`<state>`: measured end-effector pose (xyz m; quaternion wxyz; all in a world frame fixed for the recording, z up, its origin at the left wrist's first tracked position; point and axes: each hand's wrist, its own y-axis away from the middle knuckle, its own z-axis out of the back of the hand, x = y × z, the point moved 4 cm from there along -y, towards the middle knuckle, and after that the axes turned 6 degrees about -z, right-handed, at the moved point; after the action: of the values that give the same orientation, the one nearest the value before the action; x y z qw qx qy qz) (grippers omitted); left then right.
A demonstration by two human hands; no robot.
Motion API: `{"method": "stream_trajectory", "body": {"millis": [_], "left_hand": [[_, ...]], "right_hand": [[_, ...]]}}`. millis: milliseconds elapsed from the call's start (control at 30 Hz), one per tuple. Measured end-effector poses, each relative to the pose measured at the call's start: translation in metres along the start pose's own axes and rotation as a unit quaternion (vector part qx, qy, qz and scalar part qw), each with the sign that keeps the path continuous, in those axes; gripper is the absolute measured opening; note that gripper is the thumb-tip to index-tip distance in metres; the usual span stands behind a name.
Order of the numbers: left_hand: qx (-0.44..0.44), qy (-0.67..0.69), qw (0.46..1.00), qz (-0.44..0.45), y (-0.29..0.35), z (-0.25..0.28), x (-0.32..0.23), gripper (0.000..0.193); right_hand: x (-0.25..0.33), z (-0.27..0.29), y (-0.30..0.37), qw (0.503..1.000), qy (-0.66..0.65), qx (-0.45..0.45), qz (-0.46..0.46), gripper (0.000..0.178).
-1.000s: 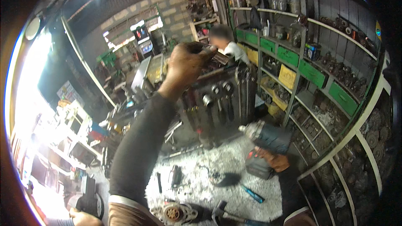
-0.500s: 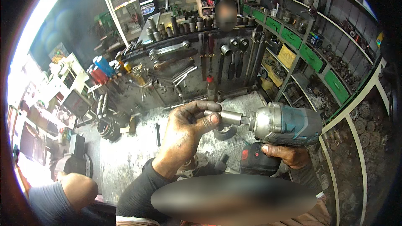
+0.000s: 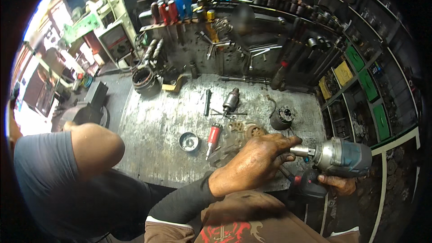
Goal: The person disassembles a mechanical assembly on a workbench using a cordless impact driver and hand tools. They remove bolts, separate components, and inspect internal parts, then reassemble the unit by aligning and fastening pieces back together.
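Observation:
My right hand (image 3: 338, 183) is wrapped round the grip of a teal and grey cordless impact wrench (image 3: 348, 156), at the right over the bench's front corner. A black battery (image 3: 310, 183) sits at the base of the grip. From the wrench's nose a shiny steel socket (image 3: 300, 151) points left. My left hand (image 3: 258, 159) has its fingers closed on the free end of this socket, and the fingertips are partly hidden. Behind my left hand lies a dirty metal housing (image 3: 234, 141), with a red-handled screwdriver (image 3: 213, 137) beside it.
On the worn metal bench (image 3: 148, 144) lie a round metal cup (image 3: 189, 142), a cylindrical motor part (image 3: 231, 100), a dark bar (image 3: 207, 102) and a round coil part (image 3: 282, 118). Another person's bent arm (image 3: 96, 148) is at the left. Tools hang behind; shelves (image 3: 382, 126) stand right.
My view has swung left and down, showing more of the bench. Wrench and both hands now appear lower and further right. My left hand has turned back-up, still at the socket.

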<state>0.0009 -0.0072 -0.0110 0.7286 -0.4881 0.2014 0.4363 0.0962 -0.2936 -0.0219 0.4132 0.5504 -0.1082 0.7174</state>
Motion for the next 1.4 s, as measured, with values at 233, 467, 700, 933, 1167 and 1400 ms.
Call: {"method": "stream_trajectory", "body": {"millis": [233, 467, 700, 933, 1167, 1400], "left_hand": [[-0.115, 0.005, 0.983, -0.139, 0.034, -0.017, -0.003, 0.053], [-0.141, -0.071, 0.981, -0.109, 0.043, -0.017, 0.003, 0.046], [-0.109, -0.041, 0.991, -0.069, 0.046, 0.022, 0.008, 0.064], [-0.073, -0.024, 0.997, -0.009, 0.059, 0.048, 0.014, 0.079], [-0.099, -0.001, 0.995, 0.016, 0.073, 0.047, 0.025, 0.081], [-0.117, 0.016, 0.993, 0.027, 0.080, 0.042, 0.039, 0.078]], "right_hand": [[-0.001, -0.016, 0.011, 0.997, 0.062, 0.052, -0.020, 0.051], [0.025, -0.031, 0.005, 0.992, 0.120, 0.041, -0.024, 0.045], [0.098, -0.026, 0.009, 0.946, 0.315, 0.049, 0.059, 0.039], [0.154, -0.041, -0.016, 0.794, 0.565, 0.087, 0.207, 0.033], [0.159, -0.047, -0.038, 0.905, 0.416, 0.073, 0.055, 0.044], [0.150, -0.049, -0.049, 0.921, 0.382, 0.067, 0.040, 0.042]]}}
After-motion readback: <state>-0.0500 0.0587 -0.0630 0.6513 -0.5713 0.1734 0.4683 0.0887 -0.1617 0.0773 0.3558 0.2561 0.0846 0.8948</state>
